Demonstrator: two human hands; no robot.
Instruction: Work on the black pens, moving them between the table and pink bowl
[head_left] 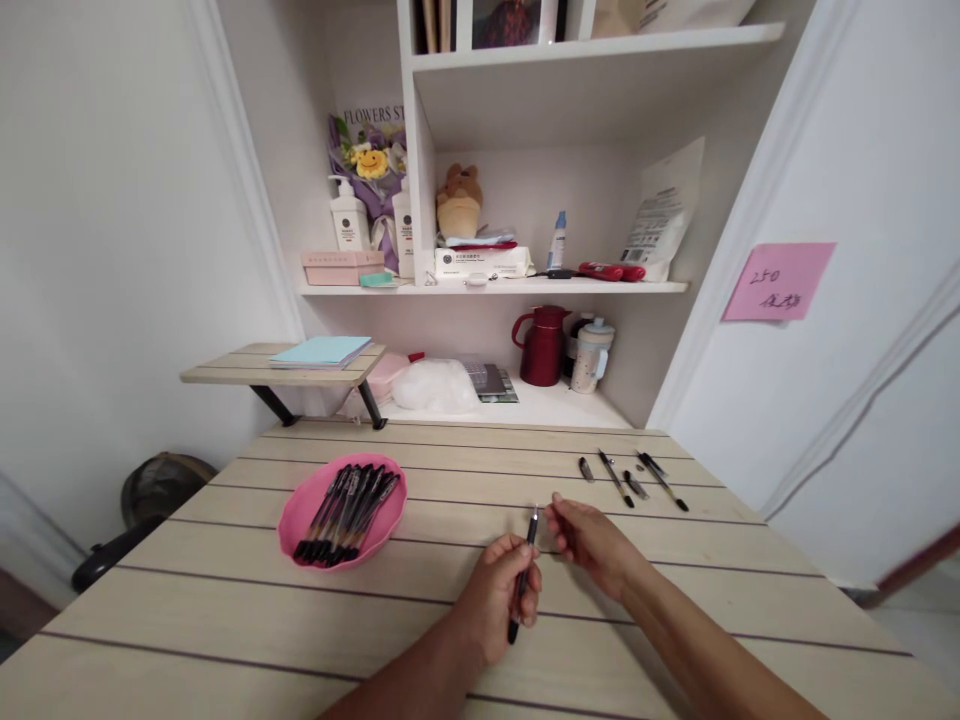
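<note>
At lower centre, the left hand (pixel 499 600) grips a black pen (pixel 532 530), nearly upright. The right hand (pixel 592 540) is loosely open, its fingertips just right of the pen's tip.

Bright, even, soft light fills the room, leaving only faint shadows under the left hand (pixel 493 602) and the small raised pale wooden shelf (pixel 281 372). The wide lens bows the pale striped wooden table (pixel 187 610) and white walls (pixel 90 250) at the edges, while the slim black pen (pixel 532 530) at centre is crisp.
</note>
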